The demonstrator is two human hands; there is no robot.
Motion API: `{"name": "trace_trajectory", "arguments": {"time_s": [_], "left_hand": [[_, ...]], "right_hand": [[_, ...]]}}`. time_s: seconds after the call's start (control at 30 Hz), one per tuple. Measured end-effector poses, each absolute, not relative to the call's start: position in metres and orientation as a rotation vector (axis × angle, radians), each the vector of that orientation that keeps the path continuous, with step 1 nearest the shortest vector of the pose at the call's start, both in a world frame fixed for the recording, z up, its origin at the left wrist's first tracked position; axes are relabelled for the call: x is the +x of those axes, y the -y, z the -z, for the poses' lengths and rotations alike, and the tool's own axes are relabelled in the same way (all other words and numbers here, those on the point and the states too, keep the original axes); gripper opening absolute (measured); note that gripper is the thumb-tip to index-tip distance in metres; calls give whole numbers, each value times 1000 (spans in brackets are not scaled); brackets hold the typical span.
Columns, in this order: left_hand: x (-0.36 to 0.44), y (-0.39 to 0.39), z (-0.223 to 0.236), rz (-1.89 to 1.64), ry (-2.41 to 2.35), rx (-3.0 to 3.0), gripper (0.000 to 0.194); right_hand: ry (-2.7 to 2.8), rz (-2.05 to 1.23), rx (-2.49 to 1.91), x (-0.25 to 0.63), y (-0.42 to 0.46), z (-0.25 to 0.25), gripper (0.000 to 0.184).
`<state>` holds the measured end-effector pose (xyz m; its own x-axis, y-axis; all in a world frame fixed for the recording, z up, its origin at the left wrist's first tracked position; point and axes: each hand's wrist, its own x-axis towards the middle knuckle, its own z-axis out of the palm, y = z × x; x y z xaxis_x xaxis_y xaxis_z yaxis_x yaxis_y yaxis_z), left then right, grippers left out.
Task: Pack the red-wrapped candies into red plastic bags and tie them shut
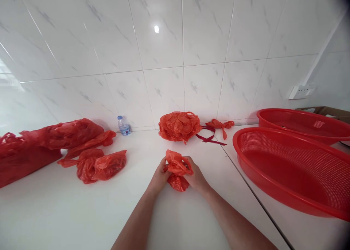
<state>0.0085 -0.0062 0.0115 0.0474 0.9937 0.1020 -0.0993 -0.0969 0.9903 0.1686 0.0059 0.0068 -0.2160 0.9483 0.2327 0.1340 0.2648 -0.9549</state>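
Between my two hands, over the middle of the white table (109, 213), is a red plastic bag (178, 182) with something bundled in its lower part. My left hand (160, 173) grips the gathered neck from the left side. My right hand (196, 175) grips it from the right, its fingers mostly behind the plastic. The bag's loose top and a handle loop stand up above my fingers. What lies inside cannot be made out. Just beyond my hands, against the wall, sits a bundle of crumpled red plastic bags (179, 126).
Two red plastic baskets (284, 188) stand at the right. Filled red bags (101, 166) and a larger red bundle (71, 133) lie at the left. A small water bottle (124, 128) stands by the wall. Dark red ribbon (210, 140) and a knotted red bag (220, 124) lie behind.
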Motion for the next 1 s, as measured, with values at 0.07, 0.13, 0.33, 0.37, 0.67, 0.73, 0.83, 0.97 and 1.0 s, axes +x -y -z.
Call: {"name": "trace_trajectory", "arguments": {"time_s": [0.07, 0.13, 0.33, 0.37, 0.67, 0.73, 0.83, 0.97, 1.0], "left_hand": [[9, 6, -12, -1354, -1062, 1194, 50], [3, 5, -13, -1496, -1063, 1099, 41], [-22, -1, -13, -1807, -960, 717, 25], [-23, -1, -13, -1806, -949, 709, 26], [-27, -5, -7, -1826, -868, 609, 26], [-26, -6, -6, -1794, -848, 626, 25], [-19, -4, -7, -1693, -819, 705, 22], [-2, 5, -15, -1491, -774, 854, 26], [2, 8, -17, -1404, -757, 926, 27]], "right_hand": [[1534, -1090, -1060, 170, -8, -6, 11], [1361, -1050, -1120, 175, -15, -4, 8], [1018, -1047, -1204, 197, -33, -1, 18], [1007, -1055, -1203, 199, -33, -1, 18], [1062, -757, -1308, 201, -21, -13, 22], [1225, -633, -1283, 195, -13, -18, 24], [1467, -544, -1180, 181, -1, -20, 25], [1656, -538, -1074, 164, 4, -14, 18], [1651, -557, -1073, 162, 3, -11, 17]]}}
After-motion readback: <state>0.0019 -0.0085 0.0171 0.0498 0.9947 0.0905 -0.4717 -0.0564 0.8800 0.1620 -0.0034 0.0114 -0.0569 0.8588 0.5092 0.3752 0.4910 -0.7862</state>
